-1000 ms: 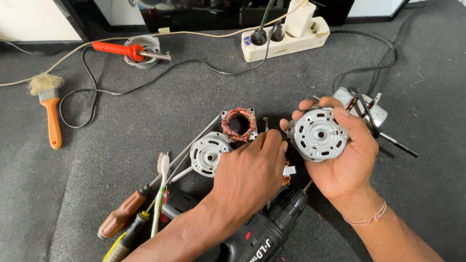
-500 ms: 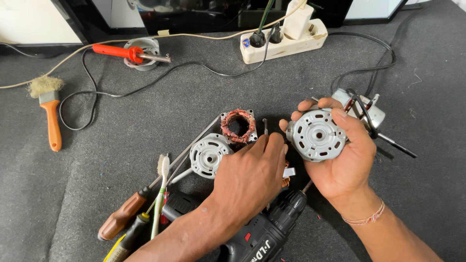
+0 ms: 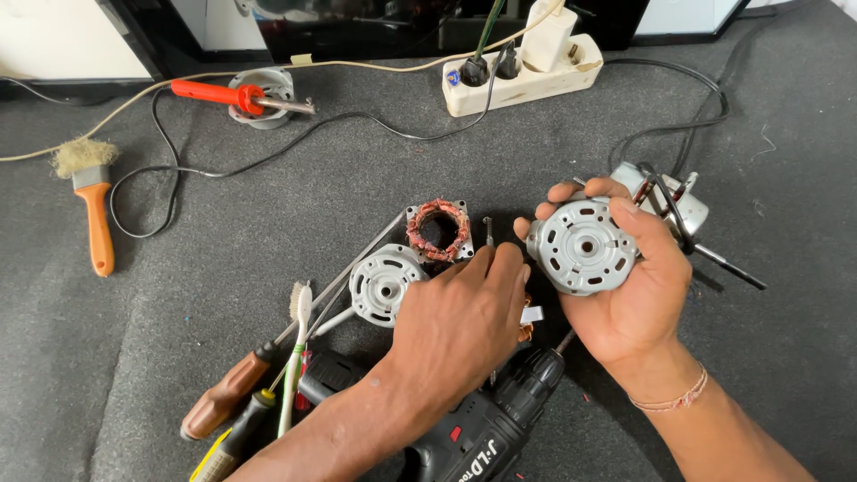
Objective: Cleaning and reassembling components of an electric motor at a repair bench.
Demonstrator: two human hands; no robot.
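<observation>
My right hand (image 3: 629, 308) is palm up and holds a round silver motor housing (image 3: 582, 247), fingers curled over its rim. My left hand (image 3: 460, 317) lies palm down on the grey mat beside it, fingers together. It covers a small part, of which only copper wire and a white tag (image 3: 528, 319) show at its edge. Its fingertips are near a loose screw (image 3: 488, 232). A square stator with copper windings (image 3: 437, 230) and a silver end cover (image 3: 384, 284) lie just left of that hand.
A black cordless drill (image 3: 486, 428) lies under my left wrist. Screwdrivers (image 3: 228, 397) and a toothbrush (image 3: 299, 348) sit at lower left. An orange-handled brush (image 3: 94, 205), a red soldering iron (image 3: 223, 94), a power strip (image 3: 522, 71) and another motor with a shaft (image 3: 687, 214) lie around.
</observation>
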